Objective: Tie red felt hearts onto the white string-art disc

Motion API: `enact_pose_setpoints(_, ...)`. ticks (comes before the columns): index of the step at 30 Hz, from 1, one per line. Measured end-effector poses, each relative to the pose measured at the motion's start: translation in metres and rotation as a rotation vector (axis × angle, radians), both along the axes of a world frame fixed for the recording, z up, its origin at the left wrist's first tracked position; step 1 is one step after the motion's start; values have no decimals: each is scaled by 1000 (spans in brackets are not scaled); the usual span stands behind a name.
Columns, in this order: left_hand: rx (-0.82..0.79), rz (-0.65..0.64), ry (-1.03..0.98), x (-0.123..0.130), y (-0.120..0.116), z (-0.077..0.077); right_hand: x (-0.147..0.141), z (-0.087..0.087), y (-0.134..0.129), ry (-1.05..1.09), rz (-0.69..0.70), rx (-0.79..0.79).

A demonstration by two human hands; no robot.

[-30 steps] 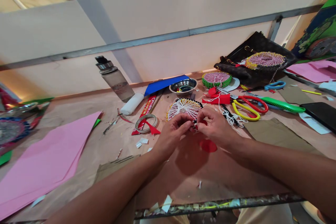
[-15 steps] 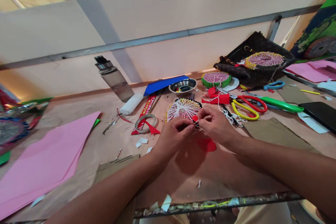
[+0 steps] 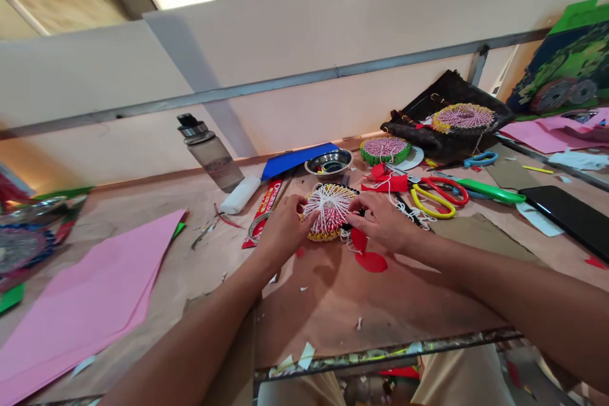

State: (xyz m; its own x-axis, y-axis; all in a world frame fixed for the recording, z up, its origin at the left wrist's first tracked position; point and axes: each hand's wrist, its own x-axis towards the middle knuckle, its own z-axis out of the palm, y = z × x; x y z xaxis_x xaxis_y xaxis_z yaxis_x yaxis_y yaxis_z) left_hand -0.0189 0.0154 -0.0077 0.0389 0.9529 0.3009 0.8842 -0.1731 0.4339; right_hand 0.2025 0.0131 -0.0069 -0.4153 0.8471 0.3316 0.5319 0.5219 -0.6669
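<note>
A round woven piece [image 3: 329, 206], with white and red strings and a yellow and black rim, lies on the table between my hands. My left hand [image 3: 285, 228] has its fingers curled on the left rim, gripping it. My right hand [image 3: 380, 219] holds the right rim between thumb and fingers. Red cut pieces [image 3: 371, 261] and loose white string [image 3: 349, 240] are just below my right hand; one red piece hangs close to its thumb.
Behind stand a metal bowl [image 3: 328, 162], a green-rimmed woven disc [image 3: 385, 150] and a grey bottle [image 3: 212, 155]. Scissors [image 3: 445, 193], a green cutter [image 3: 497, 191] and a black phone [image 3: 568, 216] are at right. Pink sheets [image 3: 95, 295] lie left, a tape ring [image 3: 257, 227] beside my left hand.
My hands have moved apart, from pinching together over a small red piece to either side of the woven piece. The view has tilted up slightly and shifted right.
</note>
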Motion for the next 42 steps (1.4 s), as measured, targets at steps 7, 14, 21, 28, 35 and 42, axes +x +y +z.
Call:
enact_pose_setpoints(7, -155, -18, 72, -3, 5, -16, 2, -15, -15, -369, -14, 146)
enact_pose_setpoints(14, -177, 11, -205, -1, 16, -21, 10, -3, 1, -308, -151, 107)
enact_pose_setpoints(21, -267, 41, -383, 0, 17, -19, 18, 3, -25, -498, 53, -95)
enact_pose_setpoints(28, -356, 41, -481, -3, 22, -17, 20, -2, -40, -459, 52, -235)
enact_pose_setpoints(35, -367, 39, -544, -1, 24, -21, 21, 38, -22, -443, 50, -199)
enact_pose_setpoints(42, -207, 102, -577, -4, 29, -12, -3, 39, 25, -404, -191, 97)
